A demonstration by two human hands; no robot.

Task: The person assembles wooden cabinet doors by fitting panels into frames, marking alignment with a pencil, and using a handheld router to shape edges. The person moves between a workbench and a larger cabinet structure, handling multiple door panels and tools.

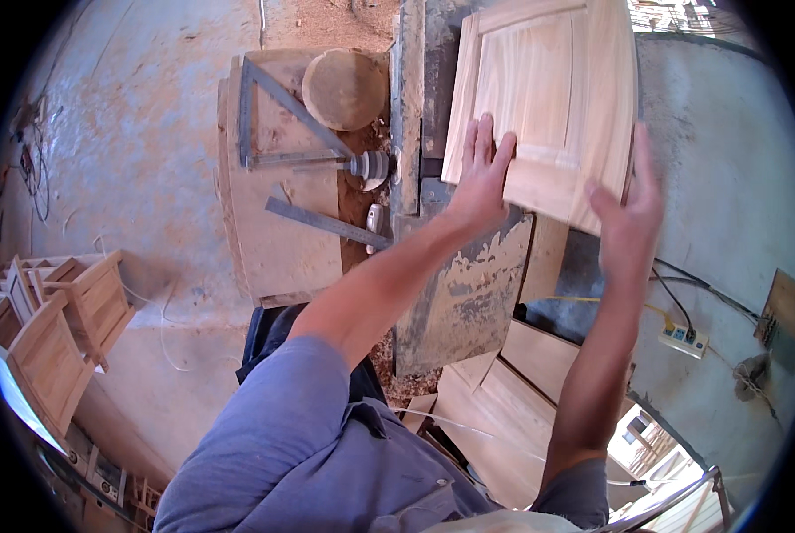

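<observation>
A pale wooden raised-panel cabinet door (531, 84) lies at the top centre, on and over the dark metal bed of a machine (439, 53). My left hand (482, 182) rests on the door's near left corner, its fingers stretched out over the frame. At the near right edge, my right hand (633, 213) grips the door, with the thumb on its face and the fingers along the outer side. Part of those fingers is hidden behind the edge.
Left of the machine, a board (282, 240) carries a set square (295, 105), a round wooden block (344, 89) and a metal ruler (326, 222). Wooden panels (495, 400) lean below. A power strip (683, 340) with cables lies right. Several wooden doors (51, 351) stand far left.
</observation>
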